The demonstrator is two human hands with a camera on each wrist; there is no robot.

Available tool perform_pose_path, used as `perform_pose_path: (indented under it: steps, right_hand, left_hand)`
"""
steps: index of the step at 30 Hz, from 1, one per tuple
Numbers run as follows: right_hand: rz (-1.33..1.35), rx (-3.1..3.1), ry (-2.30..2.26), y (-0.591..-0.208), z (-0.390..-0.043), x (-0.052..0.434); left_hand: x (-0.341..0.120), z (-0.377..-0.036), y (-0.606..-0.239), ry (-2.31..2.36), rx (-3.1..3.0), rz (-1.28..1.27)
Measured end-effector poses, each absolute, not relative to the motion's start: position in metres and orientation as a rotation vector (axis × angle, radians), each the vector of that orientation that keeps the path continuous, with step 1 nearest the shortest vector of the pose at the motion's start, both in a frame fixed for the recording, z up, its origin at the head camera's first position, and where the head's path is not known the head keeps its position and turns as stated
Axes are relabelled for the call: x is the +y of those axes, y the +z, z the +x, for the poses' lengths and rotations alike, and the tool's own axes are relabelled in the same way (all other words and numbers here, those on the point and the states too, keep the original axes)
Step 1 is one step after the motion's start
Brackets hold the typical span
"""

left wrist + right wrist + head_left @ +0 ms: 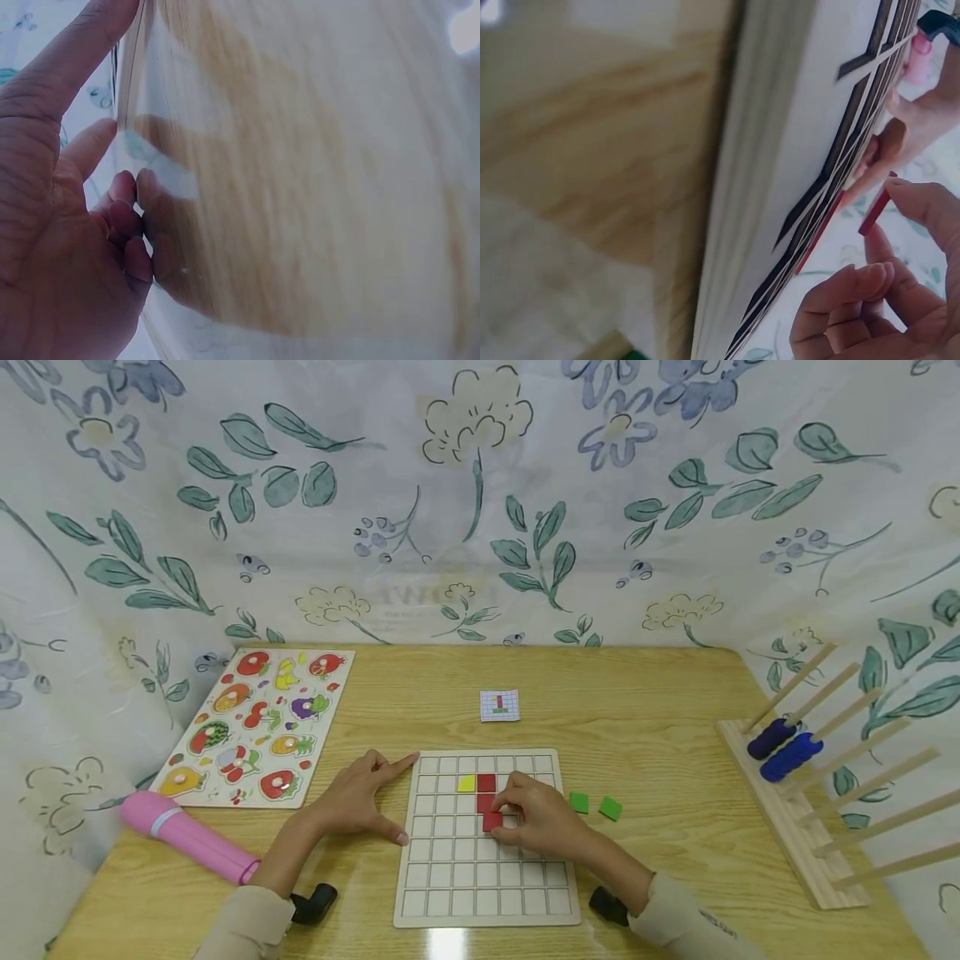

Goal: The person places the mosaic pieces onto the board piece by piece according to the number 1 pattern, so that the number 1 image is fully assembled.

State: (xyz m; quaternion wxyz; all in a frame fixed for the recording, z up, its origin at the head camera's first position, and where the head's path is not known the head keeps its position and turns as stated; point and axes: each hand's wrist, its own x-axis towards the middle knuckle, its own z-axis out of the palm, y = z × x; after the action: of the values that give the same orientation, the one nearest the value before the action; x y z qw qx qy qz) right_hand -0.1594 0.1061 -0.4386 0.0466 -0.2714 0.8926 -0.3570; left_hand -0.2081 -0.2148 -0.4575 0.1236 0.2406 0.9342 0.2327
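Observation:
A white grid board lies on the wooden table. A yellow tile and two red tiles sit in its upper cells. My right hand pinches a third red tile just below them, tilted over a cell. The right wrist view shows that tile edge-on between the fingertips, just off the board. My left hand rests at the board's left edge, index finger and thumb stretched out along it. In the left wrist view the left hand lies against the table.
Two green tiles lie right of the board. A small pattern card sits behind it. A fruit puzzle and a pink cylinder are at the left. A peg rack with two blue rings stands at the right.

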Motion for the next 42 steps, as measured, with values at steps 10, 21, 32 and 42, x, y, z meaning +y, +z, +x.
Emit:
perform_pose_path:
  steps: [10, 21, 32, 42]
  right_hand:
    - [-0.874, 2.756, -0.909, -0.439, -0.159, 0.101]
    - [-0.914, 2.828, -0.852, -0.44, -0.159, 0.099]
    - [-0.938, 2.864, -0.786, -0.44, -0.158, 0.097]
    - [-0.776, 2.696, -1.087, -0.433, -0.159, 0.113]
  left_hand:
    - [-0.214, -0.208, -0.457, 0.676, 2.722, 0.708]
    - [-0.212, -0.209, -0.455, 0.66, 2.739, 0.727]
    - [-0.214, -0.208, -0.456, 0.662, 2.743, 0.713]
    - [-0.214, -0.207, -0.457, 0.664, 2.733, 0.712]
